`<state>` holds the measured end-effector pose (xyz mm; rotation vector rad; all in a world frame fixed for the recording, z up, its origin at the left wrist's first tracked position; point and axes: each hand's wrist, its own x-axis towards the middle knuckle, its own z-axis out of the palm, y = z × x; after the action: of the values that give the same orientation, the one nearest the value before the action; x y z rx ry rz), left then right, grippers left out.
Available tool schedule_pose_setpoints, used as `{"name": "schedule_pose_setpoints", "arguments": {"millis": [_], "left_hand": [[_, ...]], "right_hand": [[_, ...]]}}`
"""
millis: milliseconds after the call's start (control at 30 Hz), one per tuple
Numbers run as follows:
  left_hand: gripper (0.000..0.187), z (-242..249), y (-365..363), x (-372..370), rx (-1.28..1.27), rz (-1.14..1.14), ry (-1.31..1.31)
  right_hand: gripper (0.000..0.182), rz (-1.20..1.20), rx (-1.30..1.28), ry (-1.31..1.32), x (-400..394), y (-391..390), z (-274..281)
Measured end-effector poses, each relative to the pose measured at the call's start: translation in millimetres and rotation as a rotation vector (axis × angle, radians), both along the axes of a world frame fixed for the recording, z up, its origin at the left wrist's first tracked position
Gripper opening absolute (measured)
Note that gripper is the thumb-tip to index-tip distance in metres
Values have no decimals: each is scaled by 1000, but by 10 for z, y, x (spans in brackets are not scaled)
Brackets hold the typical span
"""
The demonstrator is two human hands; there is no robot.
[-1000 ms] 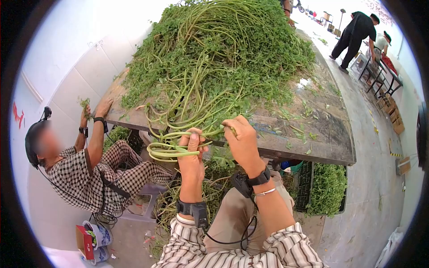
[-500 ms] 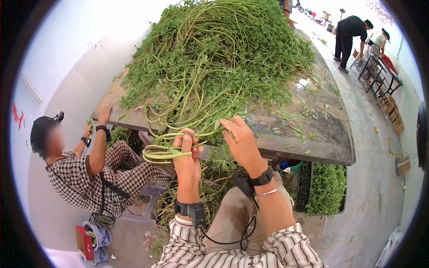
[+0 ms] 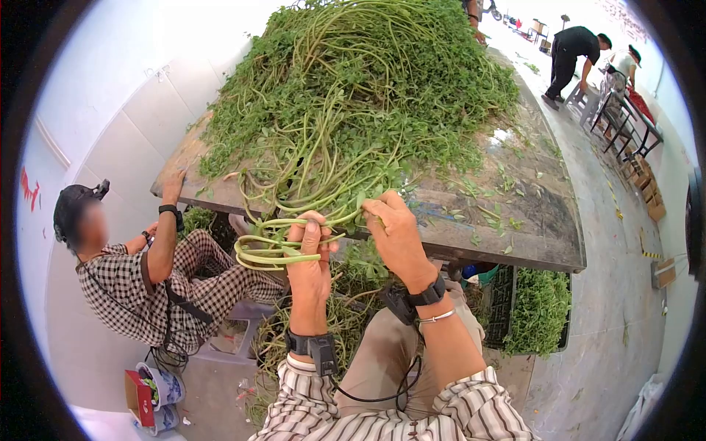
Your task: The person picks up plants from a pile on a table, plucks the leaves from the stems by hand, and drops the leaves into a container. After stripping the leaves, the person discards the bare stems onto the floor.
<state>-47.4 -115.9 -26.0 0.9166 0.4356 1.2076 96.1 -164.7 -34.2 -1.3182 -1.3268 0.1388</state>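
My left hand (image 3: 310, 250) is closed around several long green plant stems (image 3: 268, 253) that loop out to its left, just off the table's near edge. My right hand (image 3: 393, 224) pinches a leafy stem a little to the right and slightly higher. From both hands the stems run back toward a large heap of leafy green plants (image 3: 368, 88) on the wooden table (image 3: 507, 228). The right fingertips partly hide the spot they grip.
At left sits a person in checked clothes (image 3: 147, 287), one hand on the table edge. Cut stems (image 3: 294, 331) lie below the table. A black crate of greens (image 3: 540, 312) stands under its right end. Buckets (image 3: 165, 389) are at lower left; two people (image 3: 577, 55) are far right.
My hands have barely moved, still on the stems. The seated person's far hand has lowered, and the far person in black has shifted beside a grey stool.
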Motion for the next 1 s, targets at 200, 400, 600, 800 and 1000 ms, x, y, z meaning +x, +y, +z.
{"name": "schedule_pose_setpoints", "arguments": {"millis": [200, 400, 600, 800, 1000], "left_hand": [[15, -30, -97, 41, 0, -2, 71], [17, -119, -47, -75, -64, 5, 71], [13, -71, -46, -180, -104, -32, 421], [9, -307, 80, -216, -209, -48, 454], [19, -531, 179, -140, -272, 14, 451]], "right_hand": [[15, -138, -16, 252, 62, 63, -39], [15, -139, -9, 611, 280, 54, -65], [15, -285, 38, 204, 264, 70, -75], [16, -184, -67, 468, 249, 73, -40], [16, -221, -53, 426, 267, 74, -59]]}}
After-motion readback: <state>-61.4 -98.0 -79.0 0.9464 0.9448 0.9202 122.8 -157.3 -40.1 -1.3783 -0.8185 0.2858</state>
